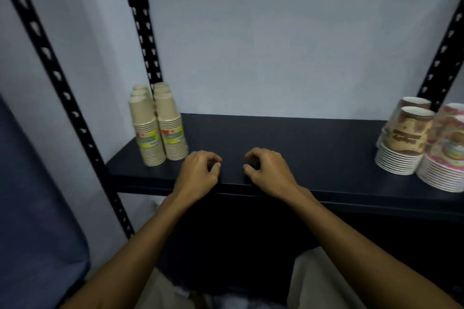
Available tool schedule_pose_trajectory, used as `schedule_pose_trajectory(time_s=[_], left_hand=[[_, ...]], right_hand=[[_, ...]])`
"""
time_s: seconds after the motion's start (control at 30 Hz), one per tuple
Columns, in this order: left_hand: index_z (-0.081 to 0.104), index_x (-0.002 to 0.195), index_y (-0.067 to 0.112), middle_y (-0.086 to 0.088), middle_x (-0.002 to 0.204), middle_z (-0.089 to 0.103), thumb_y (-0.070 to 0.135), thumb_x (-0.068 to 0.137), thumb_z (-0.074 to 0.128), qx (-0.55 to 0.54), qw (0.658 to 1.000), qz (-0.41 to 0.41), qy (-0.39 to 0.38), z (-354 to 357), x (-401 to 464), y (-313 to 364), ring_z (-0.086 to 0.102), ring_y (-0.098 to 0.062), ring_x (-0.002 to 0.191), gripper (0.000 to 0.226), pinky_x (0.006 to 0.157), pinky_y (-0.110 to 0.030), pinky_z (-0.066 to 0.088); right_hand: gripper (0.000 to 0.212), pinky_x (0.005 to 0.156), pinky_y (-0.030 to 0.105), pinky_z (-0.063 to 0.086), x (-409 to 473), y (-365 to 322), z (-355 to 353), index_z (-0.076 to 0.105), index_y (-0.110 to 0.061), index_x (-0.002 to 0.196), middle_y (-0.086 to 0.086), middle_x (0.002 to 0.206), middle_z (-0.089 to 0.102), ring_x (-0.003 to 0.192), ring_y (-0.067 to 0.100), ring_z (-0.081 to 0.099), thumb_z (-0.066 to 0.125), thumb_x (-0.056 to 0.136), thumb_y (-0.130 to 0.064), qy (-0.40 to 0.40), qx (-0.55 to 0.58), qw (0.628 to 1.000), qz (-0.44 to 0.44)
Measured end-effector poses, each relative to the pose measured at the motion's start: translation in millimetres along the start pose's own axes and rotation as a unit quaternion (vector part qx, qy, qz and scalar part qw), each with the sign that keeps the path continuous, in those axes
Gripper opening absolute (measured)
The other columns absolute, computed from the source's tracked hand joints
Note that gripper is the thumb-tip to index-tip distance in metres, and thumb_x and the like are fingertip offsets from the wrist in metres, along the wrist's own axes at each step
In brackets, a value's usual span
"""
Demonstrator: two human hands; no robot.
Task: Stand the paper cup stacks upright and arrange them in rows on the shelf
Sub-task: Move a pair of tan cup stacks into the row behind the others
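Observation:
Several tan paper cup stacks [158,130] stand upright in two rows at the left end of the dark shelf [301,143]. At the right end stand brown-patterned cup stacks [404,140] and pink rainbow-patterned stacks [449,155], also upright. My left hand [199,173] and my right hand [268,170] hover over the shelf's front edge near the middle. The fingers of both are loosely curled and neither holds anything. Neither hand touches a cup stack.
Black perforated uprights [143,20] frame the shelf at left and right [442,52], with a pale wall behind. A blue cushion-like surface [32,208] lies at the far left. Light trousers [324,281] show below the shelf.

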State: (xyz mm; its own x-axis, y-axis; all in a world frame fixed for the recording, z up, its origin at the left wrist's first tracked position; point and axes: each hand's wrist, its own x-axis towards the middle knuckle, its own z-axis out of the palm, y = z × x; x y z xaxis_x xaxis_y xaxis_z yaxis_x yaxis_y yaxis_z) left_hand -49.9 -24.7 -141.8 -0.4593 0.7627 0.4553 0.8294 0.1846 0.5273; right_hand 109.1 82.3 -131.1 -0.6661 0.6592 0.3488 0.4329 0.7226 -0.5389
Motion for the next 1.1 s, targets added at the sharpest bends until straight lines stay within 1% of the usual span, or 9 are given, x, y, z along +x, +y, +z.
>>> schedule_pose_trajectory(time_s=[0.1, 0.23, 0.3, 0.37, 0.4, 0.5, 0.6, 0.83, 1.1], left_hand=[[0.074, 0.092, 0.012, 0.004, 0.082, 0.069, 0.011, 0.084, 0.064, -0.011, 0.997, -0.047, 0.068, -27, -12, -25, 0.059, -0.007, 0.072, 0.012, 0.070, -0.021, 0.046], [0.073, 0.087, 0.013, 0.006, 0.076, 0.068, 0.007, 0.084, 0.063, -0.070, 0.975, -0.140, 0.156, -58, -23, -52, 0.059, 0.000, 0.067, 0.013, 0.060, -0.004, 0.041], [0.071, 0.089, 0.013, 0.005, 0.078, 0.067, 0.007, 0.084, 0.063, -0.099, 0.959, -0.174, 0.199, -68, -23, -62, 0.060, 0.000, 0.069, 0.011, 0.065, -0.008, 0.048], [0.067, 0.095, 0.015, 0.003, 0.084, 0.067, 0.011, 0.084, 0.067, -0.122, 0.947, -0.193, 0.226, -75, -21, -71, 0.062, -0.006, 0.077, 0.011, 0.076, -0.024, 0.056], [0.065, 0.100, 0.015, 0.002, 0.090, 0.067, 0.015, 0.083, 0.069, -0.126, 0.944, -0.199, 0.229, -77, -19, -75, 0.063, -0.010, 0.083, 0.018, 0.079, -0.028, 0.056], [0.056, 0.123, 0.011, 0.000, 0.113, 0.062, 0.025, 0.079, 0.076, -0.137, 0.944, -0.223, 0.202, -79, -9, -82, 0.059, -0.013, 0.105, 0.050, 0.089, -0.027, 0.049], [0.050, 0.133, 0.012, -0.003, 0.126, 0.061, 0.026, 0.076, 0.079, -0.162, 0.946, -0.225, 0.166, -79, 1, -84, 0.058, -0.015, 0.113, 0.066, 0.095, -0.032, 0.050], [0.050, 0.133, 0.012, -0.005, 0.127, 0.062, 0.014, 0.076, 0.078, -0.190, 0.948, -0.217, 0.137, -71, 8, -86, 0.058, -0.011, 0.106, 0.063, 0.089, -0.024, 0.046], [0.051, 0.132, 0.011, -0.005, 0.127, 0.062, 0.013, 0.077, 0.077, -0.187, 0.947, -0.221, 0.138, -68, 9, -91, 0.059, -0.018, 0.114, 0.061, 0.096, -0.031, 0.049]], right_hand=[[0.032, 0.089, 0.034, 0.052, 18, -26, 25, 0.062, -0.016, 0.118, 0.000, 0.113, 0.066, 0.101, 0.014, 0.060, 0.063, 0.089, -0.029, -0.034, 0.033, 0.998, -0.028], [0.041, 0.091, 0.032, 0.051, 42, -56, 54, 0.057, -0.016, 0.125, 0.001, 0.120, 0.062, 0.107, 0.015, 0.059, 0.066, 0.087, -0.028, -0.054, 0.096, 0.993, -0.044], [0.052, 0.089, 0.029, 0.048, 53, -68, 66, 0.051, -0.015, 0.132, 0.004, 0.127, 0.058, 0.108, 0.016, 0.057, 0.069, 0.086, -0.028, -0.048, 0.129, 0.990, -0.042], [0.062, 0.089, 0.028, 0.046, 64, -76, 76, 0.044, -0.014, 0.137, 0.007, 0.134, 0.053, 0.112, 0.018, 0.055, 0.071, 0.083, -0.029, -0.041, 0.161, 0.986, -0.031], [0.067, 0.091, 0.029, 0.045, 70, -79, 80, 0.041, -0.014, 0.140, 0.008, 0.137, 0.050, 0.116, 0.019, 0.054, 0.072, 0.083, -0.028, -0.041, 0.177, 0.983, -0.022], [0.078, 0.103, 0.036, 0.043, 84, -82, 89, 0.033, -0.014, 0.144, 0.009, 0.145, 0.044, 0.129, 0.023, 0.046, 0.076, 0.080, -0.025, -0.054, 0.232, 0.971, 0.011], [0.082, 0.106, 0.042, 0.042, 94, -82, 93, 0.031, -0.015, 0.146, 0.009, 0.145, 0.044, 0.131, 0.024, 0.045, 0.078, 0.078, -0.024, -0.086, 0.270, 0.959, 0.024], [0.064, 0.097, 0.041, 0.051, 104, -80, 99, 0.048, -0.016, 0.133, 0.000, 0.124, 0.062, 0.111, 0.014, 0.061, 0.078, 0.077, -0.019, -0.107, 0.314, 0.943, -0.006], [0.055, 0.097, 0.037, 0.052, 103, -78, 101, 0.053, -0.014, 0.128, 0.001, 0.122, 0.065, 0.109, 0.012, 0.063, 0.076, 0.079, -0.016, -0.110, 0.330, 0.937, -0.024]])
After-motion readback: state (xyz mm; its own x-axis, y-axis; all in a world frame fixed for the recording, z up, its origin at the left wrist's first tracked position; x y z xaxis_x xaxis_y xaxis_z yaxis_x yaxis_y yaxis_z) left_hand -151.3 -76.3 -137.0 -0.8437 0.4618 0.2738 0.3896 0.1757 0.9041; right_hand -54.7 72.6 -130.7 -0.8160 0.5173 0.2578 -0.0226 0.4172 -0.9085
